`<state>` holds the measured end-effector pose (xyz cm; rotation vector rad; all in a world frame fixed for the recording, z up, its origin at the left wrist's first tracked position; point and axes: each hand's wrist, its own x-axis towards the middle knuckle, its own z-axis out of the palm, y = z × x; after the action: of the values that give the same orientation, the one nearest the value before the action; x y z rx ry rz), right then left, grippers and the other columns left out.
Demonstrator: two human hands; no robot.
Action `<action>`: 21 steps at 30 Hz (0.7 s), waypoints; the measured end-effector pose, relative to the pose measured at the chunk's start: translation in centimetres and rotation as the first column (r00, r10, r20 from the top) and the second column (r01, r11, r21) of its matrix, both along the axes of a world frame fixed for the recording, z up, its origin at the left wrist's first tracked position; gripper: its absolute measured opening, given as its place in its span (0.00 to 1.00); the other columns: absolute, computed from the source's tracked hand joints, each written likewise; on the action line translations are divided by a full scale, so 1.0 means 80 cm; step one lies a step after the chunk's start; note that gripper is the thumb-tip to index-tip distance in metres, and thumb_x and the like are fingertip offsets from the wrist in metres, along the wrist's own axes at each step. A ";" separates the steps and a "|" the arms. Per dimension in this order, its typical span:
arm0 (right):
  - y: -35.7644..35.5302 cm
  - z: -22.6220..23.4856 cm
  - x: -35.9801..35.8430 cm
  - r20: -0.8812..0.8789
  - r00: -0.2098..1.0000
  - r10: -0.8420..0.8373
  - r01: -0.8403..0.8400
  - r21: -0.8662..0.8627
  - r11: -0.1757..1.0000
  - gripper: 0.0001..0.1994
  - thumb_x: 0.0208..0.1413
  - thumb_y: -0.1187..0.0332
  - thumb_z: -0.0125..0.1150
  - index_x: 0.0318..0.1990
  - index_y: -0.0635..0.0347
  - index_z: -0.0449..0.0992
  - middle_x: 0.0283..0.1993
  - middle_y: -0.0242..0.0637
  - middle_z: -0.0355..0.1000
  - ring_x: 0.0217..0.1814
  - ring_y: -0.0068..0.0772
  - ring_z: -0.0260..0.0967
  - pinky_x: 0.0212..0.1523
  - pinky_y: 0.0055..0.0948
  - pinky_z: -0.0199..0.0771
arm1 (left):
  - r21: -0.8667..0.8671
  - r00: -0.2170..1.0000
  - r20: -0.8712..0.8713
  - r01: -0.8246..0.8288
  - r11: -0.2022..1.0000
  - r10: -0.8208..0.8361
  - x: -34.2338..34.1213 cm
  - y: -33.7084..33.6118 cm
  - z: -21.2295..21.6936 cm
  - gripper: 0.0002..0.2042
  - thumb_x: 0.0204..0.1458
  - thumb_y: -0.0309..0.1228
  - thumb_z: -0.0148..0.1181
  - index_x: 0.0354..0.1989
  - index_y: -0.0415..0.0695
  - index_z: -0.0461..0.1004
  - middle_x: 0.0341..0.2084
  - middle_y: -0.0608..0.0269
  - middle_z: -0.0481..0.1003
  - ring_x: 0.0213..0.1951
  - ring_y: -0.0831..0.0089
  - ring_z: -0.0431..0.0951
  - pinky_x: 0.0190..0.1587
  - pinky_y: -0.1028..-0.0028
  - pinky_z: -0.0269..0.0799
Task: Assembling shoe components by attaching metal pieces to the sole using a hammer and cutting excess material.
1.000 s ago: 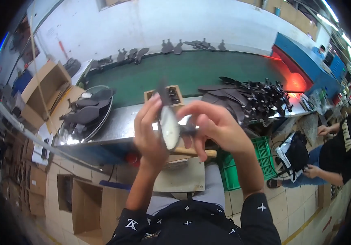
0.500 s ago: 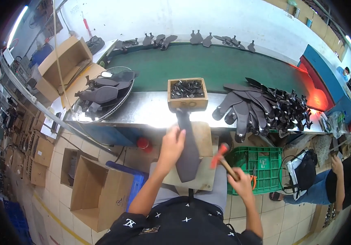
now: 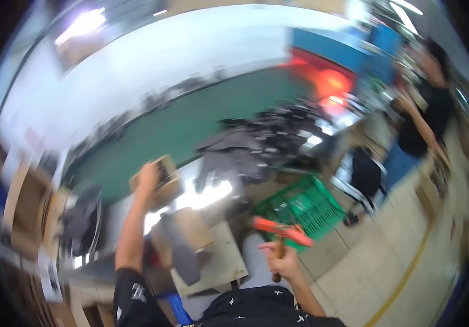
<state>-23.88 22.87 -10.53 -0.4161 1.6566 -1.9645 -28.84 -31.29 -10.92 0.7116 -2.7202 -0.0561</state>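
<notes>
A hammer [image 3: 283, 231] is held by the right hand [image 3: 285, 264]; bumped by the left hand [image 3: 148, 175], grip unclear, the box [image 3: 169, 189] may be tipped.

You can read no words or numbers; the view is blurred. At seven o'clock, your black left sleeve [image 3: 152, 308] bears a white, letter-like emblem [image 3: 138, 292], too smeared to make out.

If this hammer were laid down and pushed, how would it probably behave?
The hammer would probably swivel rather than roll, since its long orange-red head crosses the handle. It likely stays stiff, as the handle looks straight and wooden.
</notes>
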 end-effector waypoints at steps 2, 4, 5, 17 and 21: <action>-0.013 0.011 0.001 -0.147 0.989 0.020 -0.030 -0.066 0.997 0.17 0.62 0.70 0.58 0.56 0.66 0.71 0.37 0.29 0.75 0.42 0.19 0.73 0.43 0.21 0.72 | -0.025 0.998 0.024 -0.066 0.998 0.066 -0.017 -0.005 -0.001 0.06 0.48 0.26 0.58 0.30 0.35 0.76 0.33 0.41 0.76 0.38 0.44 0.77 0.43 0.53 0.73; -0.030 -0.014 0.009 -0.131 0.991 0.041 -0.075 -0.263 0.962 0.20 0.62 0.70 0.58 0.60 0.65 0.67 0.42 0.32 0.76 0.51 0.21 0.71 0.52 0.24 0.69 | -0.072 0.997 -0.063 -0.045 0.996 0.040 0.008 -0.012 0.006 0.06 0.45 0.29 0.64 0.27 0.39 0.77 0.32 0.45 0.76 0.37 0.47 0.77 0.41 0.53 0.73; -0.031 -0.028 0.006 -0.159 0.987 0.023 -0.057 -0.215 0.975 0.20 0.62 0.71 0.59 0.61 0.65 0.68 0.41 0.32 0.76 0.49 0.21 0.72 0.50 0.23 0.70 | -0.018 0.996 -0.092 0.000 1.000 -0.002 0.001 0.020 0.022 0.06 0.43 0.29 0.66 0.27 0.39 0.78 0.31 0.46 0.77 0.37 0.48 0.77 0.40 0.55 0.73; -0.091 0.128 -0.008 -0.253 0.953 0.167 -0.231 -0.249 0.940 0.19 0.59 0.68 0.64 0.55 0.66 0.72 0.46 0.36 0.77 0.25 0.13 0.65 0.26 0.15 0.64 | -0.398 0.451 -0.688 0.421 0.815 -0.568 0.168 0.347 0.184 0.07 0.41 0.17 0.69 0.27 0.40 0.78 0.22 0.59 0.74 0.24 0.70 0.76 0.25 0.75 0.71; -0.115 0.156 0.026 -0.212 0.947 0.241 -0.301 -0.325 0.897 0.17 0.56 0.64 0.67 0.44 0.71 0.74 0.38 0.44 0.78 0.14 0.13 0.59 0.14 0.16 0.55 | -0.610 0.544 -0.416 0.427 0.667 -0.729 0.238 0.376 0.199 0.09 0.42 0.16 0.66 0.34 0.33 0.80 0.33 0.57 0.72 0.24 0.69 0.76 0.23 0.76 0.71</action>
<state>-21.80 13.71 1.95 -0.9204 1.2475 -2.0525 -9.78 -1.21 4.98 -0.3759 -2.0362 0.1412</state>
